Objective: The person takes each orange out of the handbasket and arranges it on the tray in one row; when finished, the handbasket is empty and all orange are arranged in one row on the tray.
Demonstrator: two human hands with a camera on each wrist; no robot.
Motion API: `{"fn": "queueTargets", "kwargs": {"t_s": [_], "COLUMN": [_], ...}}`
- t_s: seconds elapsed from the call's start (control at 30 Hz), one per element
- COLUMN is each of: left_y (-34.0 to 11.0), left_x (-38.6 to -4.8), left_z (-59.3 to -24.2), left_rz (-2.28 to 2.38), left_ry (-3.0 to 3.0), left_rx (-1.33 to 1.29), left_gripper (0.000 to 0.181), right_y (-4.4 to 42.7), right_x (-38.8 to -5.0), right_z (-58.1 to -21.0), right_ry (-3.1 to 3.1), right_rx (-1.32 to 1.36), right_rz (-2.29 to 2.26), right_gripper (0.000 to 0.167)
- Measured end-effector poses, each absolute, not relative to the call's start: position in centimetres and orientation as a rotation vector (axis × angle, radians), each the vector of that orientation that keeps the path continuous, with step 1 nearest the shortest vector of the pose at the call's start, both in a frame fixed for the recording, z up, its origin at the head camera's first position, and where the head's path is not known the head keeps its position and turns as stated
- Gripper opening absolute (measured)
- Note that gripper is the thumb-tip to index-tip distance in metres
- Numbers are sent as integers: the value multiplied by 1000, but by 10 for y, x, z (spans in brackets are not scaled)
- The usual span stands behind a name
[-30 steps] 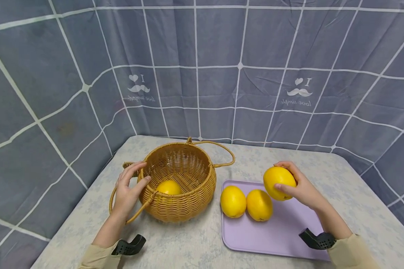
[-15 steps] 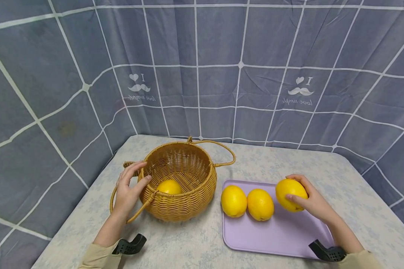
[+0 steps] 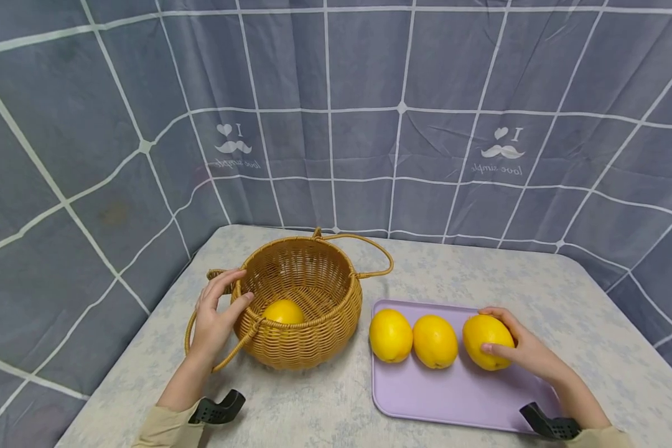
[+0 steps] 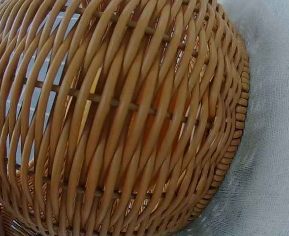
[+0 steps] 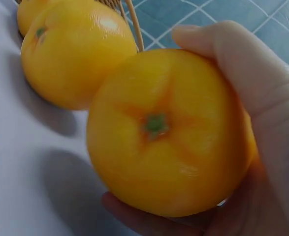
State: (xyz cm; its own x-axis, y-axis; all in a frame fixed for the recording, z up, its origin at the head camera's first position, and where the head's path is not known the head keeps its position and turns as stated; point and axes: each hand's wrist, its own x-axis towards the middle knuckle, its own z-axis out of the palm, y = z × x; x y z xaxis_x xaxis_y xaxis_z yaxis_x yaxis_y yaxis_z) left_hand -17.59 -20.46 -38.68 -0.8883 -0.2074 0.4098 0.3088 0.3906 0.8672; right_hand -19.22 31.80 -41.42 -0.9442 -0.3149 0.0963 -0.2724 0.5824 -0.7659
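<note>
In the head view the right hand (image 3: 529,351) grips a yellow fruit (image 3: 486,341) over the right part of a purple tray (image 3: 425,398). Two more yellow fruits, one at the left (image 3: 390,336) and one in the middle (image 3: 435,341), sit on the tray beside it. The right wrist view shows thumb and fingers round the held fruit (image 5: 169,132), a green stem mark facing the camera. At the left, the left hand (image 3: 213,323) holds the rim of a wicker basket (image 3: 308,342), which has a yellow fruit (image 3: 283,312) inside. Woven basket wall (image 4: 119,108) fills most of the left wrist view.
One looped basket handle (image 3: 369,239) sticks out to the back right, another (image 3: 232,354) at the front left near the left hand. A pale patterned tabletop (image 3: 291,404) lies beneath everything, and a grey-blue gridded curtain (image 3: 364,149) hangs behind it.
The right hand has moved right and down with its fruit, from above the tray's back edge to low over its right part. The left hand and basket have stayed in place.
</note>
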Motion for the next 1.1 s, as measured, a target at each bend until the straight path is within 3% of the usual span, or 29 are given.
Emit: {"fn": "queueTargets", "kwargs": {"t_s": [0.53,1.1], "left_y": [-204,-203], "left_x": [-176,-175], "left_z": [-385,-384], "left_rz": [-1530,-1552], "left_ry": [-2198,-2193], "left_rx": [-77,-59], "left_gripper": [41,40], "right_y": [324,317], "right_x": [-192,-191], "right_z": [-432,-431], "right_ry": [2705,2691], "right_rx": [-627,-629], "right_rz": [-1383,-1343], "right_gripper": [53,61]}}
